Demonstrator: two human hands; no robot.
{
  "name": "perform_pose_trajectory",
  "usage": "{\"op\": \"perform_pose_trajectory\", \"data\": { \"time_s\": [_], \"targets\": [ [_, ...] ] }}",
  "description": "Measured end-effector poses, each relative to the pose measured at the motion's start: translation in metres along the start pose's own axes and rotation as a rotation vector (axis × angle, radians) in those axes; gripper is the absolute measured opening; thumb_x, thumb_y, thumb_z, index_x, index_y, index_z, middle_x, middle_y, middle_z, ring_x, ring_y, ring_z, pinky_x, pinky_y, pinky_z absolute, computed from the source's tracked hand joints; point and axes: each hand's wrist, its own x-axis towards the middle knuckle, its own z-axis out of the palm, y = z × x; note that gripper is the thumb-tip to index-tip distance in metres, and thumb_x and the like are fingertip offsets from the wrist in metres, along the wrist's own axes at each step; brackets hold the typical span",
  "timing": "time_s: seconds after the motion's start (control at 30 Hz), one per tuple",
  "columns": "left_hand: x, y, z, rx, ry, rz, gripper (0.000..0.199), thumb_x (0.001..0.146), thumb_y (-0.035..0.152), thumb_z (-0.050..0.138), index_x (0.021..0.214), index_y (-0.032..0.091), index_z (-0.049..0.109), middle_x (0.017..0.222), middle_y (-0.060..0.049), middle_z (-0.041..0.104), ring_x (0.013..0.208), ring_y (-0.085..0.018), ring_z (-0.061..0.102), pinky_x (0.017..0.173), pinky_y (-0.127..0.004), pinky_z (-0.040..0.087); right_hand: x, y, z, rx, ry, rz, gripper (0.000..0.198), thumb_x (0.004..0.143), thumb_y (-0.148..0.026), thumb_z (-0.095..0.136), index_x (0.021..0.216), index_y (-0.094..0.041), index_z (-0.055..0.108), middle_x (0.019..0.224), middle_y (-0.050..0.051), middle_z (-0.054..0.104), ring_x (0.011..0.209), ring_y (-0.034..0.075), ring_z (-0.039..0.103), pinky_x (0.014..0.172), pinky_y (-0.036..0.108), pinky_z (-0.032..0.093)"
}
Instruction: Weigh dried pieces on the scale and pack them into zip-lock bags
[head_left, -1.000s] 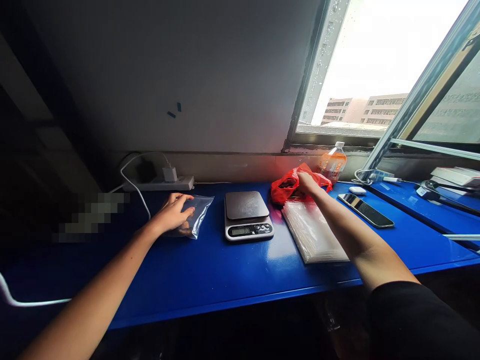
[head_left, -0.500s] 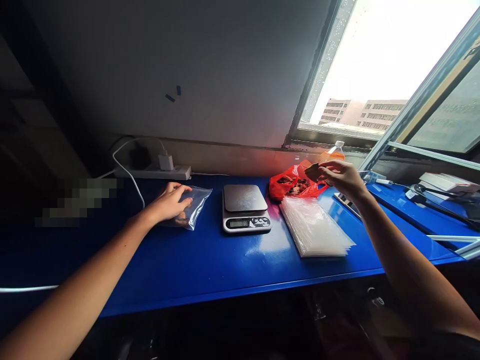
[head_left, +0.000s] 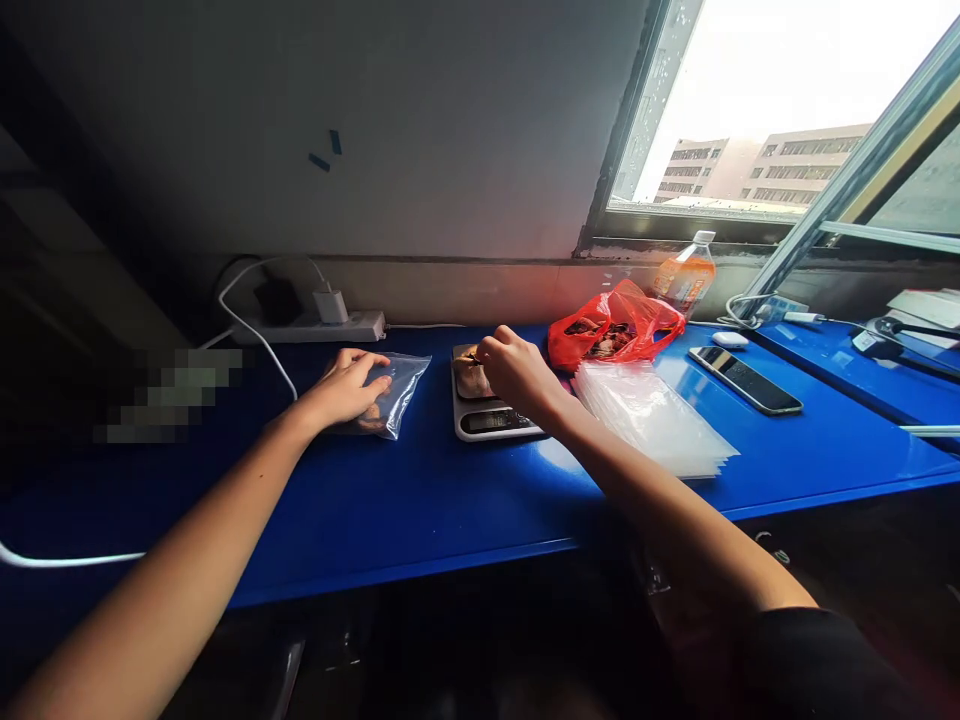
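My left hand [head_left: 347, 390] lies on a clear plastic bag [head_left: 405, 385] at the left, its fingers apart; some brown pieces show through the film under them. Over the kitchen scale [head_left: 469, 425] is my right hand [head_left: 517, 370], with fingertips pinched on a dried brown piece [head_left: 470, 353] at the metal pan. Most of that piece is hidden by the fingers, and I cannot tell whether it touches the pan. My wrist covers the right part of the scale.
Right of the scale lie a stack of clear plastic bags [head_left: 652, 420] and a phone [head_left: 746, 380]. Behind them sit a red plastic bag [head_left: 645, 340] of dried dark pieces and an orange drink bottle [head_left: 686, 272]. A power strip [head_left: 367, 325] with cables runs along the wall.
My right hand has moved left and down with the brown piece, from in front of the red bag to the scale. The left hand stays on the clear bag. The view has shifted slightly.
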Motion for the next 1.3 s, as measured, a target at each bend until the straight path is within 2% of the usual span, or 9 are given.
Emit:
{"op": "perform_pose_trajectory", "data": {
  "time_s": [0.2,0.33,0.43,0.57,0.67,0.87,0.97,1.1,1.3],
  "targets": [
    [-0.003,0.002,0.001,0.022,0.05,0.031,0.04,0.084,0.042,0.049,0.118,0.027,0.064,0.133,-0.009,0.05,0.125,-0.032,0.053,0.106,-0.047,0.045,0.004,0.024,0.015,0.138,0.01,0.217,0.013,0.088,-0.021,0.057,0.09,-0.016,0.069,0.095,0.009,0.064,0.078,0.018,0.059,0.071,0.027,0.042],
    [-0.011,0.02,-0.004,0.04,0.155,0.088,0.038,0.082,0.039,0.05,0.114,0.024,0.066,0.135,-0.012,0.052,0.132,-0.04,0.042,0.108,-0.061,0.035,0.007,0.029,0.013,0.462,0.182,0.341,0.033,0.097,-0.042,0.045,0.093,-0.017,0.067,0.096,0.008,0.068,0.09,0.019,0.062,0.08,0.029,0.044],
    [-0.005,0.046,-0.004,-0.011,0.196,0.206,0.041,0.086,0.038,0.046,0.119,0.02,0.063,0.132,-0.012,0.058,0.129,-0.034,0.047,0.111,-0.051,0.035,0.007,0.032,0.003,0.621,0.342,0.402,0.043,0.099,-0.049,0.034,0.091,-0.018,0.064,0.094,0.006,0.069,0.091,0.019,0.063,0.083,0.03,0.045],
    [0.021,0.087,0.004,-0.118,0.147,0.317,0.048,0.093,0.039,0.035,0.132,0.016,0.054,0.132,-0.011,0.062,0.121,-0.024,0.057,0.104,-0.036,0.044,-0.001,0.035,-0.017,0.76,0.497,0.381,0.043,0.097,-0.05,0.035,0.089,-0.018,0.064,0.095,0.006,0.071,0.093,0.018,0.064,0.085,0.03,0.046],
    [0.032,0.106,0.01,-0.181,0.077,0.367,0.045,0.095,0.041,0.033,0.12,0.018,0.063,0.119,-0.008,0.071,0.109,-0.022,0.065,0.095,-0.033,0.05,-0.012,0.036,-0.034,0.806,0.496,0.333,0.037,0.094,-0.048,0.044,0.087,-0.017,0.064,0.094,0.006,0.072,0.092,0.017,0.065,0.085,0.03,0.047],
    [0.013,0.095,-0.001,-0.231,0.156,0.334,0.045,0.095,0.045,0.034,0.12,0.019,0.061,0.124,-0.009,0.068,0.115,-0.025,0.061,0.099,-0.039,0.047,-0.054,0.064,-0.076,0.615,0.451,0.263,0.029,0.092,-0.042,0.051,0.093,-0.019,0.068,0.094,0.006,0.072,0.089,0.017,0.067,0.077,0.03,0.051],
    [0.003,0.076,-0.01,-0.207,0.197,0.254,0.048,0.095,0.045,0.033,0.127,0.018,0.055,0.125,-0.01,0.066,0.116,-0.026,0.059,0.102,-0.04,0.045,-0.072,0.104,-0.086,0.275,0.346,0.254,0.02,0.089,-0.028,0.053,0.096,-0.019,0.07,0.097,0.008,0.073,0.09,0.02,0.068,0.08,0.034,0.052],
    [-0.001,0.052,-0.008,-0.069,0.13,0.155,0.048,0.089,0.044,0.041,0.125,0.017,0.057,0.126,-0.012,0.063,0.124,-0.029,0.052,0.107,-0.042,0.04,-0.077,0.155,-0.08,-0.094,-0.085,0.194,0.031,0.08,-0.005,0.05,0.1,-0.015,0.072,0.103,0.012,0.074,0.095,0.023,0.068,0.087,0.036,0.051],
    [0.008,0.029,0.005,0.013,-0.023,0.137,0.058,0.089,0.054,0.034,0.129,0.019,0.058,0.138,-0.013,0.055,0.13,-0.033,0.047,0.107,-0.048,0.038,-0.075,0.173,-0.06,-0.162,-0.322,-0.002,0.023,0.08,-0.005,0.052,0.091,-0.016,0.07,0.097,0.009,0.072,0.093,0.021,0.065,0.083,0.032,0.05]
  ]
}}
